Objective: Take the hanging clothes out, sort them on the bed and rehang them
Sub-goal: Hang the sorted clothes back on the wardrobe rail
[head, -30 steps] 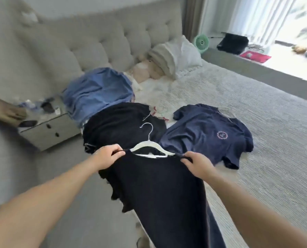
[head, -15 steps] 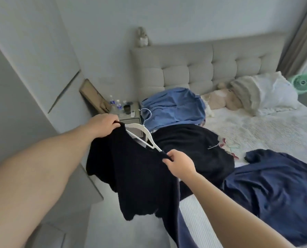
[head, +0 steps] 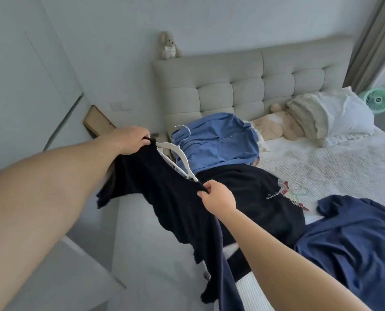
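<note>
A dark navy garment [head: 164,198] hangs on a white hanger [head: 178,158], held up off the bed's left side. My left hand [head: 131,139] grips one shoulder of it and my right hand [head: 218,197] pinches the other shoulder. On the bed [head: 321,162] lie a black garment [head: 254,198], a blue shirt [head: 220,144] on a white hanger near the headboard, and a navy T-shirt [head: 355,239] at the right.
A padded headboard [head: 254,86] with a small teddy [head: 168,46] on top stands behind. Pillows [head: 328,117] and a plush toy [head: 274,126] lie at the bed's head. A green fan [head: 378,101] is far right. White wardrobe doors [head: 18,86] stand at left.
The view has swung left from the bed toward the wardrobe side. Both hands have carried the dark garment on its hanger up and to the left, off the bed.
</note>
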